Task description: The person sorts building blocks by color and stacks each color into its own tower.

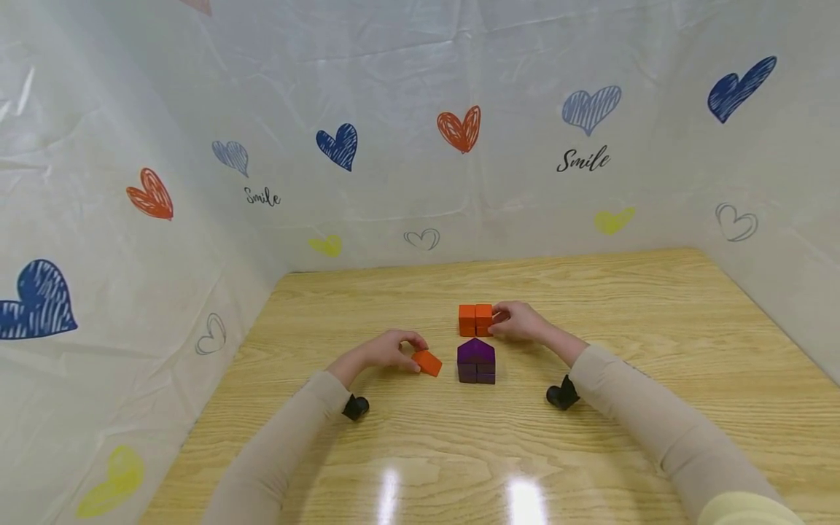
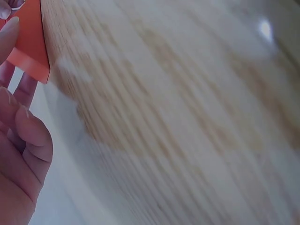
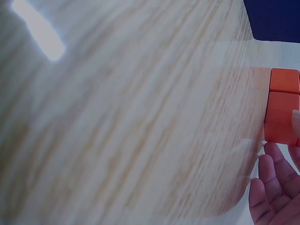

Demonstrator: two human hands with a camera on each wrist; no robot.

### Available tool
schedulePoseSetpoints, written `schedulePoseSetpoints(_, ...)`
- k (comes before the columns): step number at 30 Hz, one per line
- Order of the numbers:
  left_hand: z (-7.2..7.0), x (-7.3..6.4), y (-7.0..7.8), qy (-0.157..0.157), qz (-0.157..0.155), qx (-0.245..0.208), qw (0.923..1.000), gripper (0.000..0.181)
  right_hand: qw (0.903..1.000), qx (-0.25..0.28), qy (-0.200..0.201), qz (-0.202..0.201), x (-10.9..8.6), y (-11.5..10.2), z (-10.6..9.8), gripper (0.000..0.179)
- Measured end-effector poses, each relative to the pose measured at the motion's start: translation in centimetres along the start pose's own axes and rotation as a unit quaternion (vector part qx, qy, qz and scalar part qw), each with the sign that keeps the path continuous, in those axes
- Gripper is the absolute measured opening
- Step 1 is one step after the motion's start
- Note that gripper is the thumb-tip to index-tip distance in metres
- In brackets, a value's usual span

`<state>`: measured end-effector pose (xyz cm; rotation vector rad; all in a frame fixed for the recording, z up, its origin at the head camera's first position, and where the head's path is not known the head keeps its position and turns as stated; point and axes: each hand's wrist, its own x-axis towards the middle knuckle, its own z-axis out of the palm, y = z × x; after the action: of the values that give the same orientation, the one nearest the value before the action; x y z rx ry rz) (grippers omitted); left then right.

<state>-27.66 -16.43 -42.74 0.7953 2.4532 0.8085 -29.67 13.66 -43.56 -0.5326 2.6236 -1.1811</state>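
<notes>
My left hand (image 1: 391,350) pinches an orange block (image 1: 428,362) with an angular, roof-like outline, held tilted between thumb and fingers. In the left wrist view, part of the orange block (image 2: 32,44) shows above the curled lower fingers. Farther back, two orange stacks stand side by side, the left one (image 1: 467,321) and the right one (image 1: 483,321). My right hand (image 1: 518,321) grips the right stack from its right side, thumb in front. In the right wrist view, the orange blocks (image 3: 282,110) sit at the fingertips. Between the hands stands a purple house-shaped block stack (image 1: 475,361) with a peaked top.
The wooden table (image 1: 433,452) carries all the blocks. A white sheet printed with hearts (image 1: 394,73) rises behind the table and along its sides. Black wrist cameras hang near the left sleeve (image 1: 295,430) and the right sleeve (image 1: 656,415).
</notes>
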Motion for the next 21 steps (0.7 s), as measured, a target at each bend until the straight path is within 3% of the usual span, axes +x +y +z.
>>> schedulePoseSetpoints(11,0.1,0.1,-0.2,0.026,0.015,0.014,0.9994,0.028,0.9998,0.016,-0.003,0.01,-0.1,0.1,0.1,0.042)
schedulePoseSetpoints(21,-1.2,1.0,0.6,0.141,0.013,-0.011,0.9898,0.029,0.9986,0.05,-0.005,0.017,0.1,0.6,0.3,0.043)
